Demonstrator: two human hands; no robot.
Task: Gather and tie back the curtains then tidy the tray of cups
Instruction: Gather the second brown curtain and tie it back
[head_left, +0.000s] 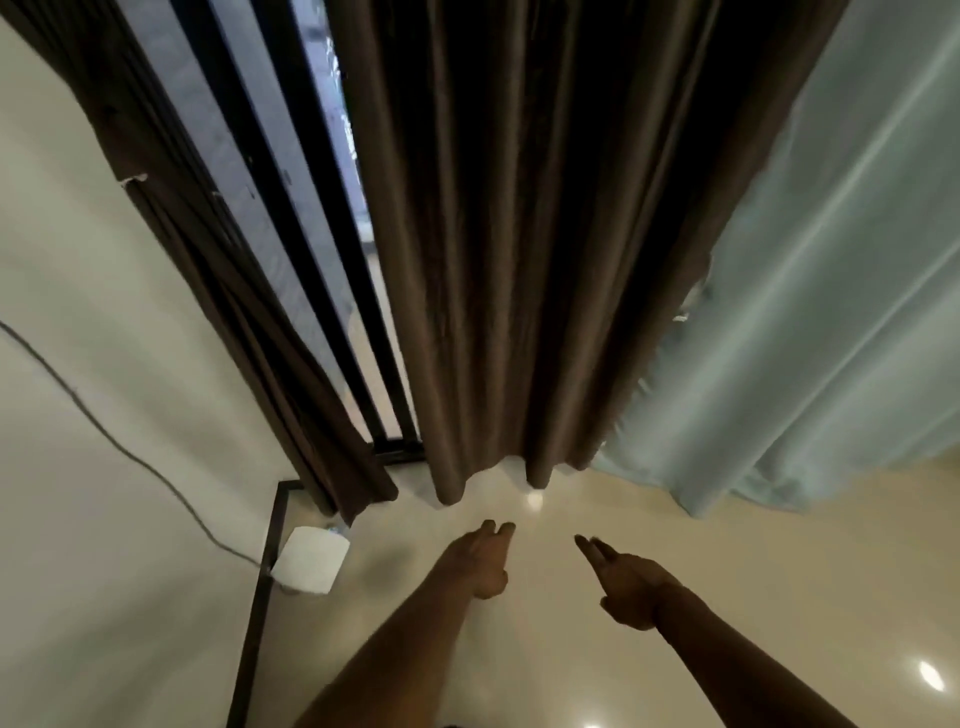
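A wide dark brown curtain (514, 249) hangs loose in front of me down to the floor. A second brown curtain panel (228, 291) hangs bunched at the left beside the window (306, 218). My left hand (480, 558) and my right hand (626, 574) are stretched forward below the brown curtain's hem, fingers straight and together, holding nothing and not touching the fabric. No tray or cups are in view.
A pale blue-green curtain (810, 322) hangs at the right. A white box (310, 558) with a grey cable (119, 441) sits on the floor at the left by a dark skirting strip (260, 613). The glossy cream floor (649, 686) lies under my arms.
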